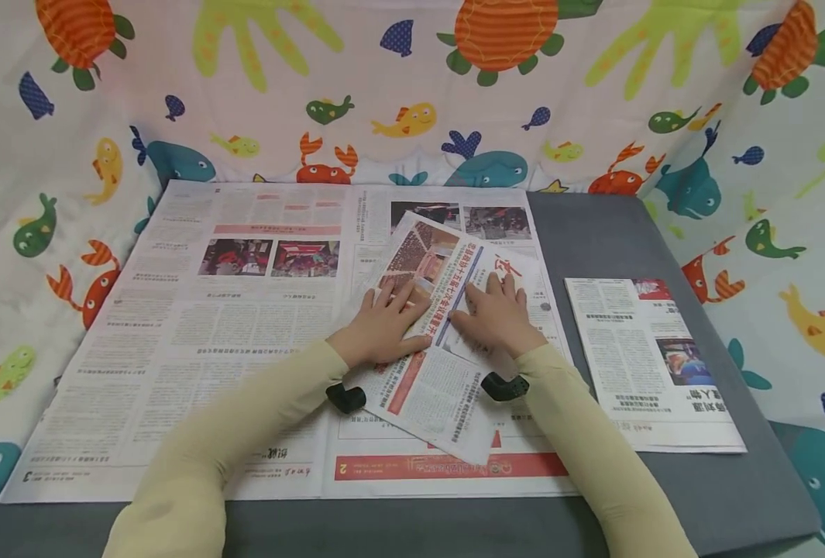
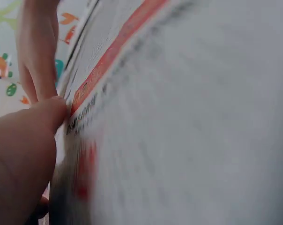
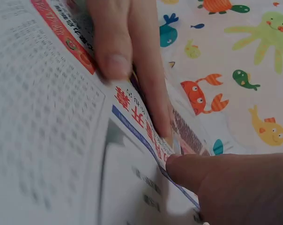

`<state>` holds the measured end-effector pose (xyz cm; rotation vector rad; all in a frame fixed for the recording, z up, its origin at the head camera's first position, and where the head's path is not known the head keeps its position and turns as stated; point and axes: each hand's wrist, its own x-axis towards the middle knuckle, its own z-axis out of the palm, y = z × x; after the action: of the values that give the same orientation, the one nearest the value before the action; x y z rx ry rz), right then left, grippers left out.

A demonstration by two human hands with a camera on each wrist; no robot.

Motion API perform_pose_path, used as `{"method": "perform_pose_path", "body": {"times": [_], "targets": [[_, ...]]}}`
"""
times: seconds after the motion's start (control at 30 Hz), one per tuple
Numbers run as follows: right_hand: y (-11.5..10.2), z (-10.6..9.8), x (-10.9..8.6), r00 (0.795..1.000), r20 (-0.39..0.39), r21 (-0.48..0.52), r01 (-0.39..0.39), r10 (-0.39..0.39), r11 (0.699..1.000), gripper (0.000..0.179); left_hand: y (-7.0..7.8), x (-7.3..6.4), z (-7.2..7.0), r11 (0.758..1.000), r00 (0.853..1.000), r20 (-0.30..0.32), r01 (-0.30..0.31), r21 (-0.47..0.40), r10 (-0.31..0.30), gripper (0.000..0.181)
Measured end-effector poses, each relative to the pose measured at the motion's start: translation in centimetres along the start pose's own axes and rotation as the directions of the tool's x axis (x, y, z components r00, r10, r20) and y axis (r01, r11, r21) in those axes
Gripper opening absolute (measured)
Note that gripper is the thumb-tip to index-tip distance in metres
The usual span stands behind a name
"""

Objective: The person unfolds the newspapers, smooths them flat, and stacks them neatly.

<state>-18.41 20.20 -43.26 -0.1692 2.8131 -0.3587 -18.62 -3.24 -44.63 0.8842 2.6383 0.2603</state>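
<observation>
A folded newspaper [image 1: 447,395] lies at a slant on a large spread newspaper [image 1: 245,333]. My left hand [image 1: 379,325] presses on its left part, fingers spread over the photo and red headline. On its right part rests my right hand [image 1: 497,316], fingers pointing away from me near red characters. The two thumbs point toward each other across a blue line. The right wrist view shows the folded sheet [image 3: 127,112] close up, with the left hand's fingers lying on it. Much of the left wrist view is blurred print.
Another folded newspaper [image 1: 635,422] lies at the right on the grey table [image 1: 579,232]. A white cloth [image 1: 377,70] printed with sea animals hangs behind the table and along both sides. Dark wrist devices [image 1: 504,386] sit at both cuffs.
</observation>
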Motion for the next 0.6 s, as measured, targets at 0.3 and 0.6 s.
{"method": "perform_pose_path", "body": {"times": [0.3, 0.6], "targets": [[-1.3, 0.1, 3.2, 0.999, 0.023, 0.028, 0.027, -0.028, 0.999, 0.085, 0.6, -2.7, 2.3, 0.998, 0.993, -0.1, 0.058, -0.023, -0.06, 0.083], [-1.5, 0.1, 5.4, 0.992, -0.002, 0.01, 0.125, -0.125, 0.992, 0.084, 3.8, -4.0, 3.1, 0.998, 0.993, -0.11, 0.046, -0.036, -0.049, 0.088]]}}
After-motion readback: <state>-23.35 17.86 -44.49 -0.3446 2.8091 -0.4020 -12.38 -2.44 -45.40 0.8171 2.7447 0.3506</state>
